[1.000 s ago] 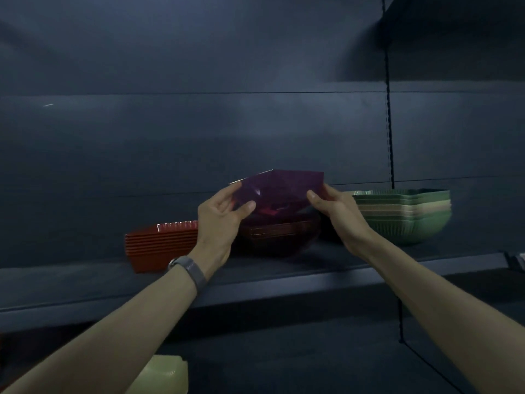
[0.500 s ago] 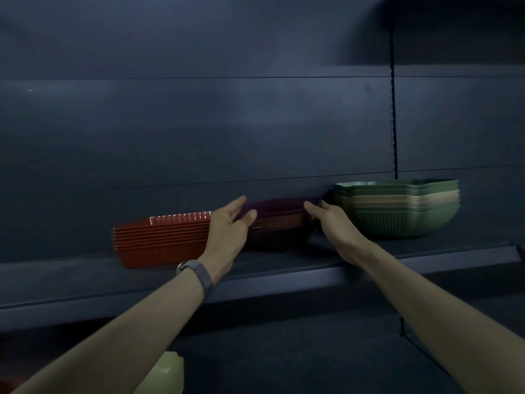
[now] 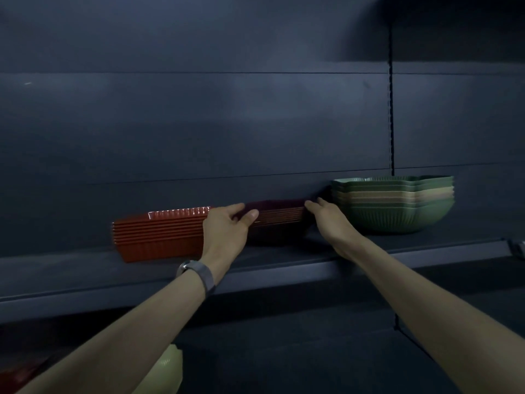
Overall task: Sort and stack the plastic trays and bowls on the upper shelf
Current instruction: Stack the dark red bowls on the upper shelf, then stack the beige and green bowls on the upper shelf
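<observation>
On the upper shelf (image 3: 284, 265) a stack of dark purple trays (image 3: 279, 216) stands in the middle, with a stack of red trays (image 3: 159, 234) to its left and a stack of green and beige bowls (image 3: 395, 204) to its right. My left hand (image 3: 228, 227) pinches the left end of the top purple tray, thumb across its front rim and fingers over the top. At the stack's right end my right hand (image 3: 326, 216) touches the rim with straight fingers. The purple stack's left side is hidden behind my left hand.
The dark back panel rises behind the stacks, with a slotted upright (image 3: 391, 109) at the right. Below the shelf, a pale green bowl (image 3: 167, 371) and something red (image 3: 17, 376) show at the lower left.
The purple tray that both hands held tilted above the stack has come down flat onto the purple stack. Both hands stay at its ends, lower than before.
</observation>
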`<action>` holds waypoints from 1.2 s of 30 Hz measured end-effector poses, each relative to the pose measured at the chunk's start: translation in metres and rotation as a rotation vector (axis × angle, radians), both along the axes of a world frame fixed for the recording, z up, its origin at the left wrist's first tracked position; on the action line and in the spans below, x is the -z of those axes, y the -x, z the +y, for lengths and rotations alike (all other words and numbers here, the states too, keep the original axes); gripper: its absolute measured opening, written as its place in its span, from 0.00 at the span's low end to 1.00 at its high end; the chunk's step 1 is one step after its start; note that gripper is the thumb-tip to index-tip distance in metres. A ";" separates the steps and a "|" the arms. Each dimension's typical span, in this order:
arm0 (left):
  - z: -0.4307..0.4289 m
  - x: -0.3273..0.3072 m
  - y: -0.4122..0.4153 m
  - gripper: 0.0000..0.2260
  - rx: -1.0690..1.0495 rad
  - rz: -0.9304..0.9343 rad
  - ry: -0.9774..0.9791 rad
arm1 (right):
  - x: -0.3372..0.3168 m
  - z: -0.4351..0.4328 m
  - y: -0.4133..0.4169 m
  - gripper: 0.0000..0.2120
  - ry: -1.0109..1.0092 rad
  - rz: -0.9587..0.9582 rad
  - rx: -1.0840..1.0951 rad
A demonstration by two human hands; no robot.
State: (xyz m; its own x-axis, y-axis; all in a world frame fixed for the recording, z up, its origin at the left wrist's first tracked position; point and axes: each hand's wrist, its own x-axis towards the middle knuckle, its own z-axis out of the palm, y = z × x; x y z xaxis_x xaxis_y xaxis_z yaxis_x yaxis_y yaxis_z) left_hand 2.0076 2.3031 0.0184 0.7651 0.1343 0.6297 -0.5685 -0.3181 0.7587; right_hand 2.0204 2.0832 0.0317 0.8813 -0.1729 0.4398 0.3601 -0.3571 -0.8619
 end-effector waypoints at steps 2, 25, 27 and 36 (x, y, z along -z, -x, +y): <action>0.001 -0.001 0.003 0.22 -0.007 0.003 -0.019 | 0.000 0.001 0.004 0.32 0.020 -0.006 0.021; 0.068 0.060 0.140 0.10 0.076 0.068 -0.151 | 0.072 0.084 0.149 0.14 0.125 -0.285 0.035; 0.079 0.075 0.149 0.10 0.051 0.104 -0.140 | 0.087 0.099 0.156 0.13 0.135 -0.269 -0.011; 0.136 0.143 0.164 0.09 -0.108 0.269 -0.105 | 0.162 0.155 0.164 0.11 0.204 -0.177 -0.168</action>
